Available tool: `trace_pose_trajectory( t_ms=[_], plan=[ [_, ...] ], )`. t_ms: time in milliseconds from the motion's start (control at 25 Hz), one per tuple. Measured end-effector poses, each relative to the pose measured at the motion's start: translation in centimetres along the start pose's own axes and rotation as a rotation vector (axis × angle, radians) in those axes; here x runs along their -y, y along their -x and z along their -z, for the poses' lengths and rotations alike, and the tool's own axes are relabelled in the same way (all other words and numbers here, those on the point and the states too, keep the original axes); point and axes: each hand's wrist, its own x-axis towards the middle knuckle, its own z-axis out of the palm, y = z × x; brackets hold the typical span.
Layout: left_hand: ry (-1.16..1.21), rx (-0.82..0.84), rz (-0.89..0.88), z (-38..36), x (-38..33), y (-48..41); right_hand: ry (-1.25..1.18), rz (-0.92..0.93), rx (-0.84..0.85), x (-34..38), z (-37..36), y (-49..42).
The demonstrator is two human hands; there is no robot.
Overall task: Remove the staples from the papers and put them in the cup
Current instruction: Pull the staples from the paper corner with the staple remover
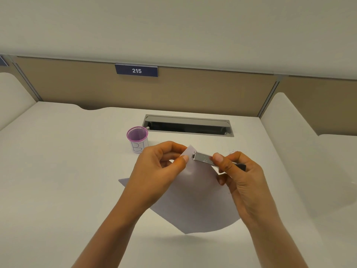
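Observation:
White papers point(195, 194) are lifted off the desk, their far corner pointing away from me. My left hand point(158, 167) pinches that corner between thumb and fingers. My right hand point(237, 175) grips a silver metal staple remover point(202, 157), whose tip touches the paper corner right beside my left thumb. The staple itself is too small to make out. A cup point(137, 139) with a purple mesh rim and a white label stands on the desk just beyond my left hand, apart from it.
The white desk point(58, 171) has an open grey cable slot point(187, 125) behind the cup. A beige partition with a blue sign reading 215 point(136, 70) closes the back, and white side dividers stand left and right.

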Motion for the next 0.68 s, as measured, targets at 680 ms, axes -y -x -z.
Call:
trace_pose_trajectory(
  t_ms=[680],
  plan=[
    [0.016, -0.117, -0.014, -0.8, 0.2, 0.4, 0.060, 0.207, -0.044, -0.1, -0.5, 1.3]
  ],
)
